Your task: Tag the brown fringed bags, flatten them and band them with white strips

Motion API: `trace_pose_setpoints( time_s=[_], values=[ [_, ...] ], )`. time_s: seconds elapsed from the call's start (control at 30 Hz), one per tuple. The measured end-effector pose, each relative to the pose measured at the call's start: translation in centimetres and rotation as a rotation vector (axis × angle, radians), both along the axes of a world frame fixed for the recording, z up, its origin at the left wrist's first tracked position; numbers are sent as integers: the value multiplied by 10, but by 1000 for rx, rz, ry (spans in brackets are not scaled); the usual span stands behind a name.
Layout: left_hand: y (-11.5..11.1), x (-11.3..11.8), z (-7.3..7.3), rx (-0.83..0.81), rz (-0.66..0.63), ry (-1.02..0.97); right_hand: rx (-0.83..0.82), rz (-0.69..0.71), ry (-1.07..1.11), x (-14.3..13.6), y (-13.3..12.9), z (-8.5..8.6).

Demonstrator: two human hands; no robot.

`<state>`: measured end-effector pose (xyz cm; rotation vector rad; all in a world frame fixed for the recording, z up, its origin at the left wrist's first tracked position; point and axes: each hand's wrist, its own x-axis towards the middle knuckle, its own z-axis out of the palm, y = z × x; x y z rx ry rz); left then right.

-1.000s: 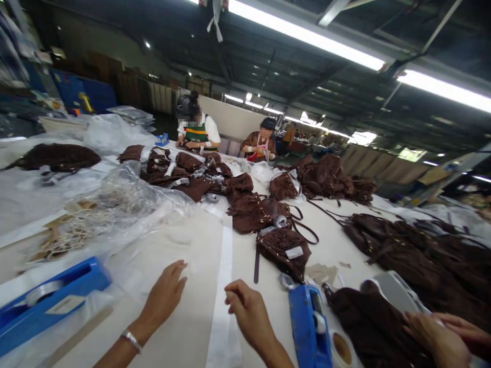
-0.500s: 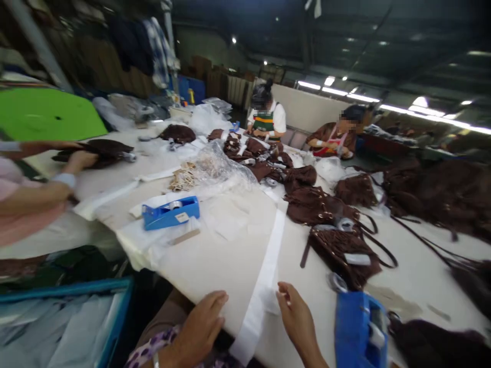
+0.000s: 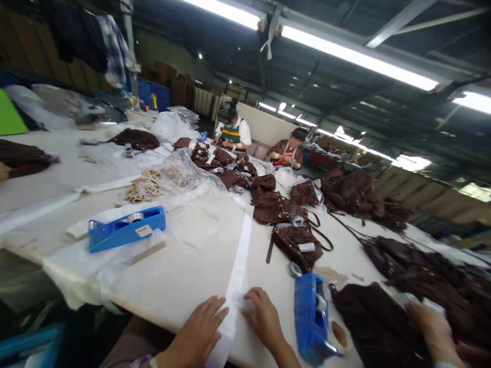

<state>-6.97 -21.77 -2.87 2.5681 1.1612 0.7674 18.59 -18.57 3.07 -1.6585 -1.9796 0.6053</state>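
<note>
A long white strip (image 3: 238, 255) runs up the table toward the brown bags. My left hand (image 3: 201, 327) lies at its near left edge, fingers stretched out and holding nothing. Just right of the strip is my right hand (image 3: 265, 321), its fingers loosely bent and slightly blurred, with nothing visible in them. Whether its fingertips touch the strip I cannot tell. A blue tape dispenser (image 3: 305, 306) stands right of that hand. Beyond it lies a brown bag (image 3: 297, 245) with a strap and a white wrapped piece on it.
Another blue tape dispenser (image 3: 126, 227) is at the left, near clear plastic (image 3: 192, 171) and a bundle of tan tags (image 3: 143, 188). Brown bags crowd the right side. A co-worker's hand (image 3: 431, 322) touches a dark bag (image 3: 378, 322). Two people (image 3: 232, 130) work across the table.
The view has swung right and tilted up. My left hand has come in to the strip, and my hands are closer together. A co-worker's hand now shows at right.
</note>
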Motion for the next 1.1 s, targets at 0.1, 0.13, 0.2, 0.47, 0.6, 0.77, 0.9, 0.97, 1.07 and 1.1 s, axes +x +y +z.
trace_pose_setpoints(
  time_s=[0.1,0.13,0.2,0.47,0.6,0.77,0.9,0.97,1.07,1.1],
  values=[
    [10,8,-24,89,-24,85,-13,-109,126,5,16,-3],
    [13,9,-31,132,-18,105,-12,-137,153,6,24,-1],
    [20,7,-44,231,-9,131,2,-171,188,6,43,9],
    [29,7,-60,367,-1,130,-9,-197,333,-14,97,59],
    [14,7,-33,86,-10,45,-78,-243,387,-4,103,54],
    [12,6,11,-349,39,-276,-178,-273,446,-6,80,24],
    [17,6,45,-1031,87,-709,-191,-284,419,-13,55,6],
    [16,5,60,-1360,94,-930,-187,-282,371,-13,48,2],
    [12,5,69,-1660,128,-1044,-186,-273,278,-12,42,-1],
    [11,6,67,-1683,113,-989,-192,-261,245,-11,40,-1]
  ],
)
